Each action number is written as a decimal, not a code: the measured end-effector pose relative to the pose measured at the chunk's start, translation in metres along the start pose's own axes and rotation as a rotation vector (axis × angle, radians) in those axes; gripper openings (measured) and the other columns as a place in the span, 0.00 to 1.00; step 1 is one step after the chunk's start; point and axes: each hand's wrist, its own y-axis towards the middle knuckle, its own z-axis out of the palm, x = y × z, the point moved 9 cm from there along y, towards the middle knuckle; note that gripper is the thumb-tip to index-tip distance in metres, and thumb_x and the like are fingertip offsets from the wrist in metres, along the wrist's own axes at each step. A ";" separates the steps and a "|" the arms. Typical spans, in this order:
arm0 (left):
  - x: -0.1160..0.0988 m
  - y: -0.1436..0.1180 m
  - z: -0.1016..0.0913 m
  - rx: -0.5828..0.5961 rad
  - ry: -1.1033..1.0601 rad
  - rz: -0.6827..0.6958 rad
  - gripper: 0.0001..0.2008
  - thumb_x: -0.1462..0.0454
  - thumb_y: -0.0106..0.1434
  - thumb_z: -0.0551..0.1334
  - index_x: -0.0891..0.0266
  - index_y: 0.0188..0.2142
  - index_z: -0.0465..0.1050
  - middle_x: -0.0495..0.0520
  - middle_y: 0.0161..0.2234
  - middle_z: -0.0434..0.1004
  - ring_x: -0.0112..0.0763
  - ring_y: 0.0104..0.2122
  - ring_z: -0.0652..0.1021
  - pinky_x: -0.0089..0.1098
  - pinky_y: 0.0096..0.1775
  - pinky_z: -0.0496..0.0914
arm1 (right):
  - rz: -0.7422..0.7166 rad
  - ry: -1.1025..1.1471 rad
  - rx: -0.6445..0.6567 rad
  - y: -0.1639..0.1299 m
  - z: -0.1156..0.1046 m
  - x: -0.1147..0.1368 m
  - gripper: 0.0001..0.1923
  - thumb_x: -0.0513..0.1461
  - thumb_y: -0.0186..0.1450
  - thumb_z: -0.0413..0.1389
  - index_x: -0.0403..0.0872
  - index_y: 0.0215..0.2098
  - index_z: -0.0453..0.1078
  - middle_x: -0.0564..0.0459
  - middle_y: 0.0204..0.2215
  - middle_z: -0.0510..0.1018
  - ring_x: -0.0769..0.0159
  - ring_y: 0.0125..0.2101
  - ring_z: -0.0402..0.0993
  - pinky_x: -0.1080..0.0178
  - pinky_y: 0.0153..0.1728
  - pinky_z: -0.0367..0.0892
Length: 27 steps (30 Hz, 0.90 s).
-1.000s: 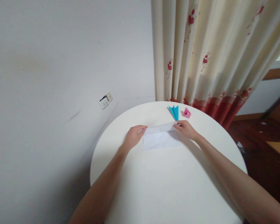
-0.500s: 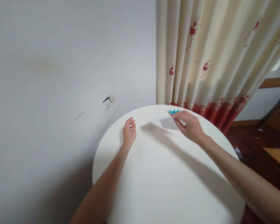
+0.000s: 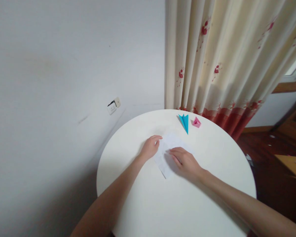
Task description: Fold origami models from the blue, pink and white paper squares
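Note:
A white sheet of paper (image 3: 164, 166) lies on the round white table (image 3: 143, 200), turned at an angle under and between my hands. At its left edge is my left hand (image 3: 150, 147), fingers loosely bent and thumb apart, with nothing in its grasp. My right hand (image 3: 185, 161) hovers over or rests on the sheet's right side; whether it touches I cannot tell. Its fingers reach left with the thumb apart. Beyond the hands, a blue paper plane (image 3: 185, 123) lies near the far edge, and a pink folded paper piece (image 3: 196, 122) sits to its right.
A white wall (image 3: 64, 59) with a socket (image 3: 111, 108) stands behind and left of the table. Cream and red curtains (image 3: 219, 65) hang at the back right, close to the table's rim. A wooden surface (image 3: 289, 164) shows low at the right.
The white sheet has come from the far side of the table toward me. My right hand moved nearer and uncovered the plane and pink piece; my left hand moved right and nearer.

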 end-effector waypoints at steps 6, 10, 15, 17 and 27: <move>-0.009 -0.021 0.057 0.394 0.231 0.049 0.30 0.50 0.69 0.50 0.58 0.66 0.54 0.59 0.68 0.50 0.43 0.68 0.50 0.52 0.65 0.44 | 0.078 -0.123 0.040 0.040 0.017 -0.070 0.25 0.34 0.67 0.45 0.40 0.62 0.62 0.39 0.62 0.64 0.55 0.64 0.56 0.49 0.63 0.55; -0.006 -0.022 0.059 0.449 0.281 0.049 0.34 0.46 0.68 0.48 0.56 0.68 0.47 0.59 0.69 0.44 0.43 0.69 0.46 0.53 0.65 0.40 | 0.091 -0.175 0.132 0.042 0.038 -0.090 0.26 0.40 0.70 0.44 0.41 0.66 0.56 0.38 0.66 0.56 0.52 0.67 0.49 0.43 0.63 0.49; 0.010 -0.013 0.048 0.404 0.254 -0.005 0.30 0.49 0.69 0.48 0.53 0.67 0.49 0.57 0.69 0.49 0.42 0.68 0.48 0.53 0.64 0.44 | 0.087 -0.174 0.149 0.040 0.040 -0.092 0.27 0.42 0.71 0.43 0.44 0.67 0.53 0.40 0.67 0.53 0.53 0.67 0.47 0.44 0.64 0.46; 0.019 -0.009 0.041 0.379 0.238 -0.026 0.29 0.51 0.69 0.51 0.53 0.67 0.51 0.56 0.68 0.52 0.43 0.68 0.52 0.52 0.64 0.47 | 0.077 -0.150 0.138 0.043 0.035 -0.092 0.27 0.42 0.71 0.43 0.45 0.68 0.52 0.42 0.68 0.53 0.54 0.67 0.47 0.44 0.64 0.46; 0.023 0.007 0.003 0.187 0.107 0.024 0.16 0.59 0.67 0.56 0.57 0.50 0.76 0.54 0.55 0.74 0.38 0.56 0.72 0.42 0.61 0.62 | 0.069 -0.037 -0.063 0.042 -0.009 -0.108 0.21 0.36 0.68 0.46 0.47 0.58 0.67 0.44 0.60 0.68 0.54 0.64 0.57 0.48 0.63 0.55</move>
